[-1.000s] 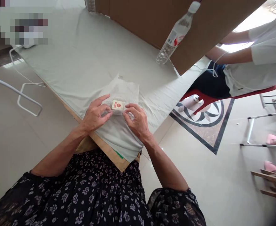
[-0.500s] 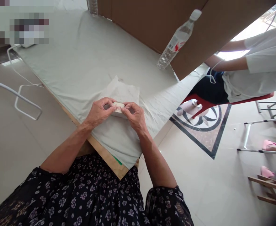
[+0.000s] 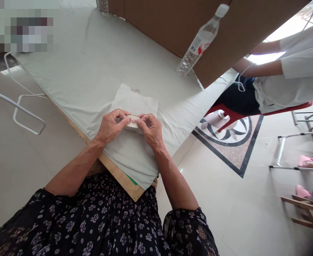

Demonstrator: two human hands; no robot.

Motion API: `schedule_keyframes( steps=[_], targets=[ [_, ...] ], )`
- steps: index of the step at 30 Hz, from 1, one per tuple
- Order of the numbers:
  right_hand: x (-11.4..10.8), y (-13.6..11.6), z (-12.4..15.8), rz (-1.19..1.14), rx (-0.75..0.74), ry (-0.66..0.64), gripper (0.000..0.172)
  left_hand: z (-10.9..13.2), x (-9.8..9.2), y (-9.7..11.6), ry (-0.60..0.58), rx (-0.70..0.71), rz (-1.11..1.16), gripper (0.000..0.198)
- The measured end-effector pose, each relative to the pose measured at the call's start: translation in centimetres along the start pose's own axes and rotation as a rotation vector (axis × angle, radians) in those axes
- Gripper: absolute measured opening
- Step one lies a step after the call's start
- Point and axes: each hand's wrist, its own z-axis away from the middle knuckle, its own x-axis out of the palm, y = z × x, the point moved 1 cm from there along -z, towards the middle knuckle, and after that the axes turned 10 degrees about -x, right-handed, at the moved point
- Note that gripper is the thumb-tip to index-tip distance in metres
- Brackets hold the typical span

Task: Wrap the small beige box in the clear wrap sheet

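Between my two hands is a small off-white strip-like piece (image 3: pixel 132 121); its exact kind cannot be made out. My left hand (image 3: pixel 111 126) pinches its left end, thumb on the near side and fingers curled behind. At the right end, my right hand (image 3: pixel 151 129) grips it in the same way, the two thumbs almost meeting. Just beyond the fingers lies a thin whitish sheet (image 3: pixel 137 102), flat on the pale tablecloth (image 3: pixel 92 71). My fingers partly hide the piece and the sheet's near edge.
A clear plastic bottle (image 3: pixel 199 44) stands before a big brown cardboard box (image 3: pixel 156 28). The wooden table corner (image 3: pixel 135 193) points toward my body. To the right, a person in a white top (image 3: pixel 300 78) sits on a red chair (image 3: pixel 244 114). A white cable (image 3: pixel 17 78) hangs at left.
My fingers have shifted slightly on the small piece, and its upper face now shows less. More of the sheet's far left corner is visible. The whole view has moved a little.
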Motion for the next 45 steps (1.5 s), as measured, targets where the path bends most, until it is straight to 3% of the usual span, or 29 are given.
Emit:
schedule_keyframes(
  steps=[8, 13, 15, 17, 20, 28, 35, 40, 45],
  targets=[
    [0.4, 0.9, -0.1, 0.012, 0.007, 0.016, 0.022, -0.4, 0.2, -0.1, -0.002, -0.019, 0.023, 0.021],
    [-1.3, -1.4, 0.9, 0.452, -0.195, 0.166, 0.020, -0.8, -0.1, 0.4, -0.041, -0.044, -0.045, 0.020],
    [-1.3, -2.9, 1.7, 0.612, -0.288, 0.092, 0.022, -0.9, -0.1, 0.6, -0.061, -0.035, -0.069, 0.020],
    [-0.6, -3.9, 2.3, 0.689, -0.368, -0.085, 0.023, -1.0, -0.1, 0.7, -0.060, -0.024, -0.090, 0.020],
    [0.7, -4.2, 2.7, 0.739, -0.435, -0.251, 0.025, -0.8, -0.6, 0.7, -0.039, -0.022, -0.134, 0.022],
    [1.2, -4.1, 2.0, 0.860, -0.489, -0.302, 0.023, -0.2, -4.1, -0.7, 0.002, -0.107, -0.243, 0.034],
    [1.5, -4.3, 0.8, 0.942, -0.497, -0.385, 0.016, -0.6, -4.0, -1.7, 0.077, -0.125, -0.461, 0.032],
    [1.3, -4.5, 0.1, 0.985, -0.554, -0.420, 0.011, -0.4, -4.9, -2.5, 0.187, -0.105, -0.543, 0.037],
    [0.9, -4.6, -0.8, 0.956, -0.586, -0.498, 0.010, -0.6, -5.6, -2.8, 0.122, -0.230, -0.520, 0.049]
  ],
)
